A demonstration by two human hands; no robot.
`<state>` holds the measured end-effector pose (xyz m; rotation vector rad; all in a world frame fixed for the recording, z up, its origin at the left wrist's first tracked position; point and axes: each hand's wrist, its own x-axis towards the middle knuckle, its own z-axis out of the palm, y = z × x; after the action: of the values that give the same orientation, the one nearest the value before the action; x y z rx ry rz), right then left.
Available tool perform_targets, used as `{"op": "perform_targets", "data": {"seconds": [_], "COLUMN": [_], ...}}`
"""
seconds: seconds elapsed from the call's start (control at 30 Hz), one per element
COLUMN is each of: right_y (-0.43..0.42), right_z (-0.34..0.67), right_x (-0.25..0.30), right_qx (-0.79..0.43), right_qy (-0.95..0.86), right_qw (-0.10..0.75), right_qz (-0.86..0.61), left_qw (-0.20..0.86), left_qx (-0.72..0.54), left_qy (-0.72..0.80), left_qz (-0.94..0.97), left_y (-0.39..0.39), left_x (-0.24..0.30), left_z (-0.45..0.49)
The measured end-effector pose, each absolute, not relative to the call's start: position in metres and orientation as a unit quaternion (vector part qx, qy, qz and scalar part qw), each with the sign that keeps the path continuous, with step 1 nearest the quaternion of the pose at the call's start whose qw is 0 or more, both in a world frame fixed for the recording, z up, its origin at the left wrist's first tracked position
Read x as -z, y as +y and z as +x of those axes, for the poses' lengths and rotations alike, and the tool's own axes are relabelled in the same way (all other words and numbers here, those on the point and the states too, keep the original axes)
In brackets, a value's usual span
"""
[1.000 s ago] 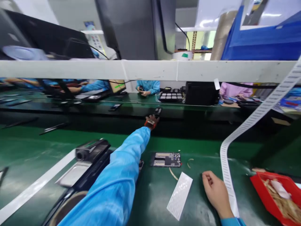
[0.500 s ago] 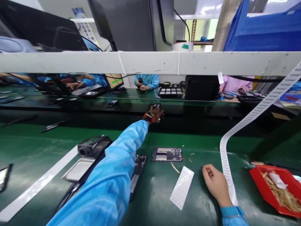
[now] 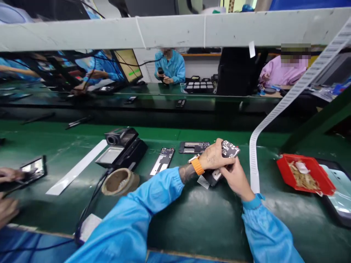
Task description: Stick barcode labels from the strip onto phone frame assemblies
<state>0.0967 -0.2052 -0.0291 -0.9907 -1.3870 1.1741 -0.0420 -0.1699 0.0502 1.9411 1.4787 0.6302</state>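
In the head view, an opened phone with its circuit board bare is held tilted above the bench. My left hand is closed around it from the left, an orange watch strap at the wrist. From below right, my right hand pinches the same phone, its fingertips partly hidden. Just under the hands lies a white label sheet, mostly covered. Two more opened phones lie beside them: one phone flat behind my left hand, another phone farther left.
A black device with a lens and a round tub stand left. At right are a red bin of tan strips and a hanging label strip. Another person's hand holds a phone at far left. A phone lies on the belt.
My left hand has come back from the phone on the dark belt, which stays there. Both hands now meet over the label sheet, holding an opened phone. The view has tilted down.
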Motion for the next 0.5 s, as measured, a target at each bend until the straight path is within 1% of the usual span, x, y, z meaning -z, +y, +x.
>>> {"op": "perform_targets", "data": {"seconds": [0.07, 0.13, 0.2, 0.3, 0.5], "right_y": [-0.203, -0.199, -0.196, -0.195, -0.199], "right_z": [0.101, 0.107, 0.112, 0.112, 0.107], "right_x": [0.033, 0.036, 0.037, 0.035, 0.031], "right_qx": [-0.468, -0.495, -0.532, -0.560, -0.586], "right_qy": [-0.548, -0.514, -0.489, -0.467, -0.429], "right_qw": [0.525, 0.524, 0.517, 0.505, 0.517], "right_qz": [-0.453, -0.465, -0.460, -0.462, -0.453], "left_qw": [0.463, 0.626, 0.724, 0.770, 0.800], "left_qx": [-0.313, -0.383, -0.422, -0.440, -0.425], "left_qy": [0.520, 0.441, 0.369, 0.328, 0.305], "left_qz": [0.646, 0.516, 0.401, 0.325, 0.295], "left_y": [-0.174, -0.174, -0.174, -0.180, -0.190], "left_x": [-0.027, -0.008, 0.004, 0.011, 0.011], "left_z": [-0.037, -0.037, -0.039, -0.042, -0.041]}}
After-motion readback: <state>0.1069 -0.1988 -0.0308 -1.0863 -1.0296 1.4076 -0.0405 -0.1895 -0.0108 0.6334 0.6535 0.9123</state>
